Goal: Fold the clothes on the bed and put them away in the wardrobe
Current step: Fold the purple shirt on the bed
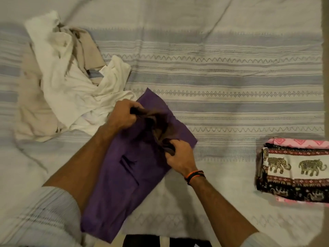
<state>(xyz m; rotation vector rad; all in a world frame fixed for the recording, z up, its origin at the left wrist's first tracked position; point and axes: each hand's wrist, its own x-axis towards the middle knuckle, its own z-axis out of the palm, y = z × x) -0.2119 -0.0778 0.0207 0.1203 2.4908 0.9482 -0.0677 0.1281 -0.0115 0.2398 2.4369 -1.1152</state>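
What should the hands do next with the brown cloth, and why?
Probably pull it taut and flat. Both the left hand and the right hand grip the small brown cloth, which is bunched and twisted between them above the purple garment. It likely needs smoothing before it can be folded.

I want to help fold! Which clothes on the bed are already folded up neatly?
The elephant-print cloth, stacked on a pink one at the right edge. The white and beige pile is crumpled, and both hands grip the purple garment.
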